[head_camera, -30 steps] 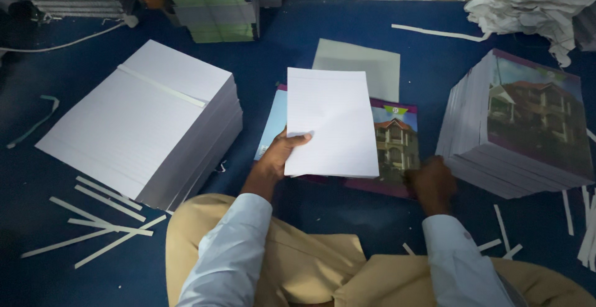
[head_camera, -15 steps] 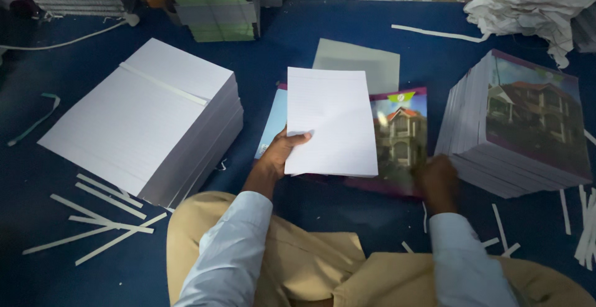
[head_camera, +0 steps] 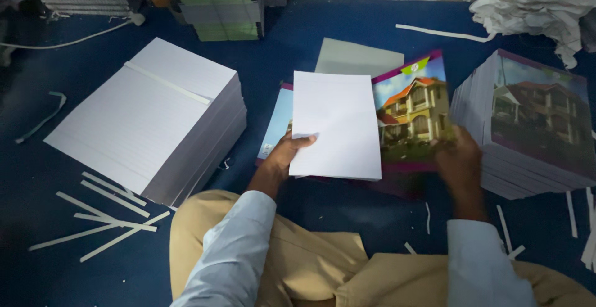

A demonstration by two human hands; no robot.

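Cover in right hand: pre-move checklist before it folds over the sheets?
1. Left hand grips white sheets: ok.
2. Right hand holds house cover at its right edge: ok.
3. Cover lifted, tilted: ok.
4. Sheets squared on cover's spine: cannot tell.
5. Right cover stack apart from the lifted cover: ok.
6. Paper strips away from the work: ok.

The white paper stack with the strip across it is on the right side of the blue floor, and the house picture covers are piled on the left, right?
Not quite. The head view shows the white paper stack on the left, and the house picture covers piled on the right.
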